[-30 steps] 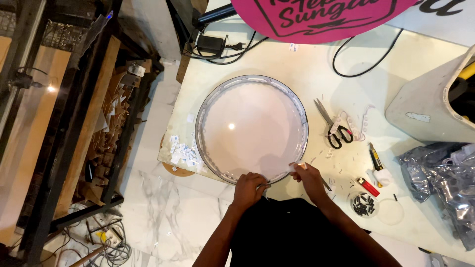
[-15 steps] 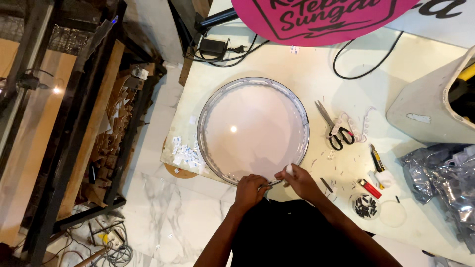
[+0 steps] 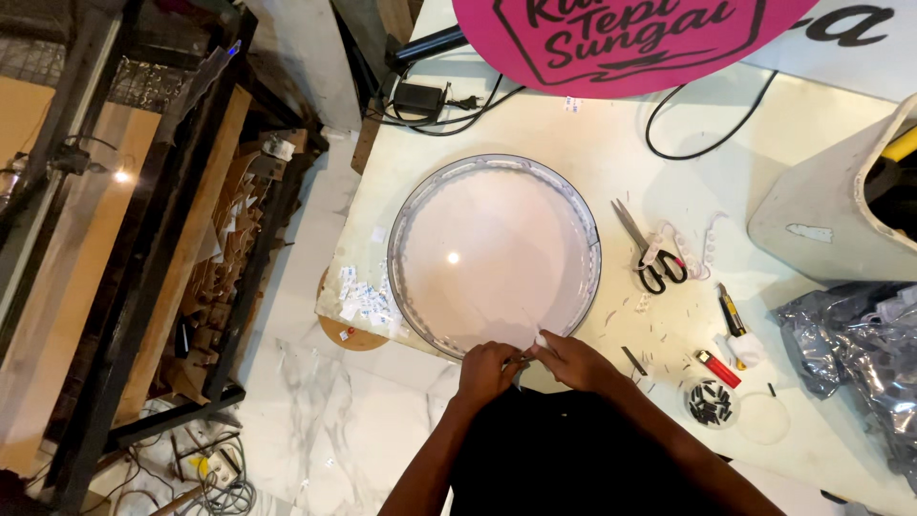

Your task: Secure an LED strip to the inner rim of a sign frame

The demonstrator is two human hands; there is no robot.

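— Right, both hands are down at the near rim of the round white sign panel (image 3: 497, 260), the big disc with the metal band round its edge, lying flat on the pale worktop (image 3: 611, 143).

— What's the left hand (image 3: 487, 371) doing?

— It's curled in at the rim, fingers pinched on something small and thin, a sliver of a tool or a fastener. Too small for me to name. The right hand (image 3: 573, 361) is touching the same spot, fingertips pressed together against the band just beside the left. Neither is relaxed; both are gripping tight.

— So which step is it, would you say?

— My guess: working round the edge, fixing or trimming the band at one point of the rim. The rest of the band looks seated already.

— And after this?

— I'd judge it calls for a steady pinch and a small, careful push along the rim, keeping the disc from sliding on the worktop.

— Anything else within reach?

— To the right, black-handled scissors (image 3: 651, 256), well apart from the hands. Nearer, a red lighter (image 3: 716, 368) and a little round tub of dark bits (image 3: 711, 401). A yellow-and-black cutter (image 3: 732, 311) lies beyond those. Silver foil bag (image 3: 850, 344) at the far right, pink round sign (image 3: 621, 43) at the top.
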